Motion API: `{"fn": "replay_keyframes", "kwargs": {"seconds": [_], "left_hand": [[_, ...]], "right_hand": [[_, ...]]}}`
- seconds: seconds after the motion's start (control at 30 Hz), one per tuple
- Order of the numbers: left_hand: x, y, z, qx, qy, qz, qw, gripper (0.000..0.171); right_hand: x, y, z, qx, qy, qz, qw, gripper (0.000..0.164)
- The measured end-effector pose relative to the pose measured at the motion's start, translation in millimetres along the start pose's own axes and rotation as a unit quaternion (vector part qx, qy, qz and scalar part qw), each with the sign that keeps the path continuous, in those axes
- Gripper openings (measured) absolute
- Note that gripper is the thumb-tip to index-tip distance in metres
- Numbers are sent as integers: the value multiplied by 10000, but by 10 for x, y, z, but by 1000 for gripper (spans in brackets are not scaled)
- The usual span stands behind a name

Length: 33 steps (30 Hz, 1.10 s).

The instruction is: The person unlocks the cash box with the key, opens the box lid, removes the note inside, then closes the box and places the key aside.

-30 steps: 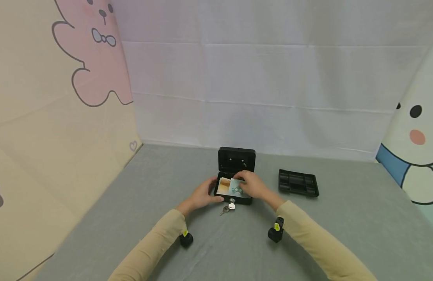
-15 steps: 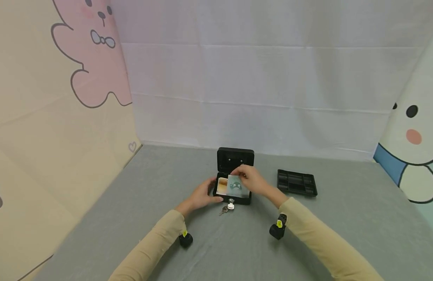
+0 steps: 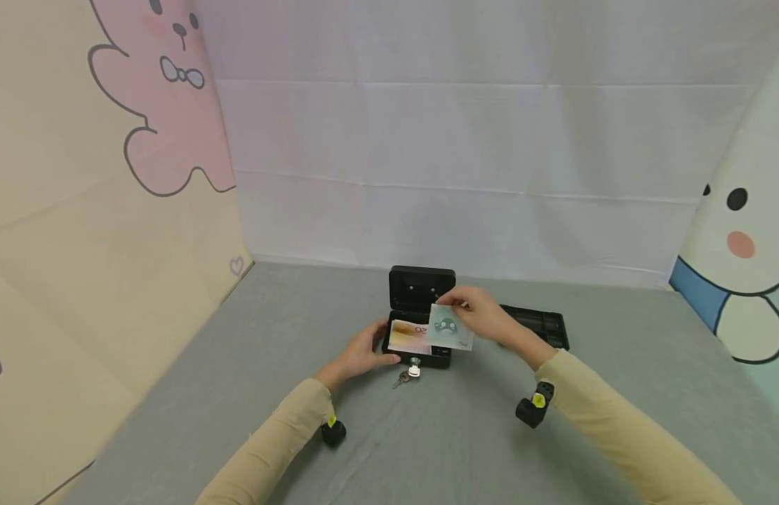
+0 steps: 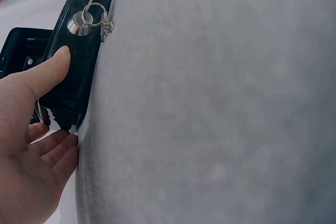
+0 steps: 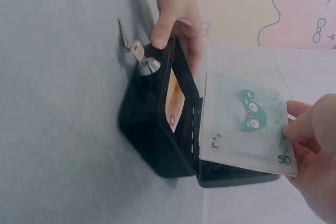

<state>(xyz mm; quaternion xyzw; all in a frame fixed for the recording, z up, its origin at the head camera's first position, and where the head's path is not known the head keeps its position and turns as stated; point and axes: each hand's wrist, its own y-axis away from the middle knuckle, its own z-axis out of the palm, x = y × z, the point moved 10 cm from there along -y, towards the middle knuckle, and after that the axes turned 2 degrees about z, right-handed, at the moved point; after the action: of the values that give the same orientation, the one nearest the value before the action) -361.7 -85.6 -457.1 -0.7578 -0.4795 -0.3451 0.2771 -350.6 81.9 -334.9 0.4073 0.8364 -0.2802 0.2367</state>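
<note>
A black cash box [image 3: 436, 361] stands on the table with its lid [image 3: 422, 280] raised. My left hand [image 3: 363, 351] holds its left front corner; in the left wrist view the thumb [image 4: 52, 72] presses the front face and the fingers lie along the side. Just above the box's right part, my right hand [image 3: 487, 319] pinches a pale green play banknote [image 5: 231, 114] marked 50, with a cartoon face; whether it is one sheet or more I cannot tell. Yellow-orange notes [image 3: 403, 337] lie inside the box. A key ring with keys [image 3: 402, 379] hangs at the front lock [image 4: 80, 24].
Right of the box lies a black compartment tray [image 3: 550, 322], partly hidden behind my right hand and wrist. Grey cloth [image 3: 301, 308] covers the table. White fabric [image 3: 389, 140] hangs behind it, with cartoon-printed sheets at both sides.
My right hand has lifted the green banknote out of the box and moved right with it, uncovering more of the yellow-orange notes. My left hand stays on the box.
</note>
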Motion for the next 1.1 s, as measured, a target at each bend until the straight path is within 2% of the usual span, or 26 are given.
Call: {"fn": "replay_keyframes", "kwargs": {"seconds": [0.2, 0.53, 0.87, 1.1], "left_hand": [[2, 10, -4, 3, 23, 32, 10000, 80], [2, 15, -3, -43, 30, -59, 10000, 81], [23, 18, -8, -33, 7, -22, 10000, 80], [16, 13, -6, -43, -12, -68, 10000, 80]], "right_hand": [[108, 183, -152, -19, 149, -45, 9999, 28], [390, 483, -268, -240, 214, 182, 9993, 27], [599, 685, -104, -919, -34, 514, 9944, 26], [747, 747, -1, -1123, -283, 764, 9903, 25]]}}
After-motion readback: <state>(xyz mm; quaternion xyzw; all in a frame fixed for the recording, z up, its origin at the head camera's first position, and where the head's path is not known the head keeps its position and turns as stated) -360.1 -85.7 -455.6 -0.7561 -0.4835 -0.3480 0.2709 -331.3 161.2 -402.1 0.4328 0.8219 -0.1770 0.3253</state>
